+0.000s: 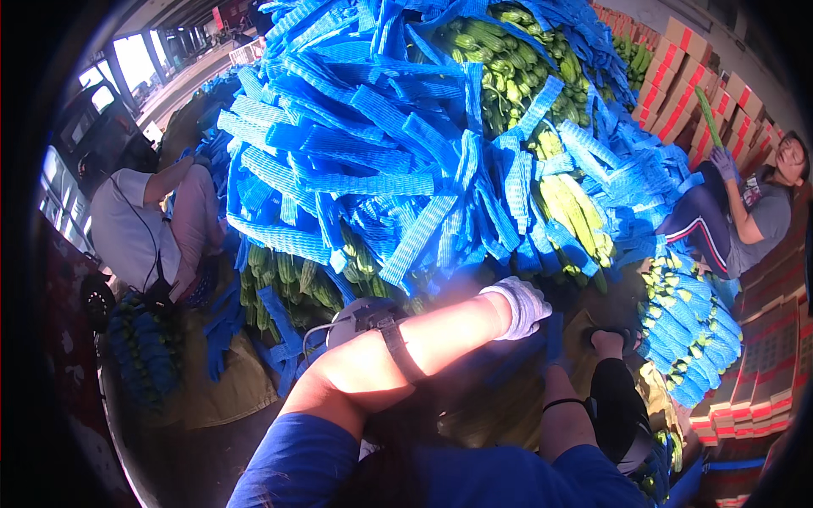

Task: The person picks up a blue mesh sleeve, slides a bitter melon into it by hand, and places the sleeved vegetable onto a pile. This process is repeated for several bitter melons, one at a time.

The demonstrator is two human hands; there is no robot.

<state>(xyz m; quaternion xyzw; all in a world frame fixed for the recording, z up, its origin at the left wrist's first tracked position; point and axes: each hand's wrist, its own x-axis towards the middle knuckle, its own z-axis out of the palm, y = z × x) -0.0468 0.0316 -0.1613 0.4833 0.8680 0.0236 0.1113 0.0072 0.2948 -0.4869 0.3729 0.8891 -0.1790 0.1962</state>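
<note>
My left hand (522, 305), in a white cloth glove, reaches across to the right at the foot of a big heap of blue foam net sleeves (373, 144). Its fingers are curled, and I cannot see what is inside them. A strapped white device (364, 320) sits on that forearm. My right forearm (561, 406), with a thin black band, rises from the lower edge. Its hand is hidden behind a blue net sleeve (553, 337). Green and yellow-green gourds (500, 59) lie among the sleeves, some just beyond my left hand (576, 216).
A person in white (140, 229) sits at the left beside netted gourds (144, 356). Another person in grey with purple gloves (758, 216) sits at the right holding up a green gourd (709, 117). Red and tan cartons (686, 76) are stacked behind. A row of sleeved gourds (690, 330) lies at the right.
</note>
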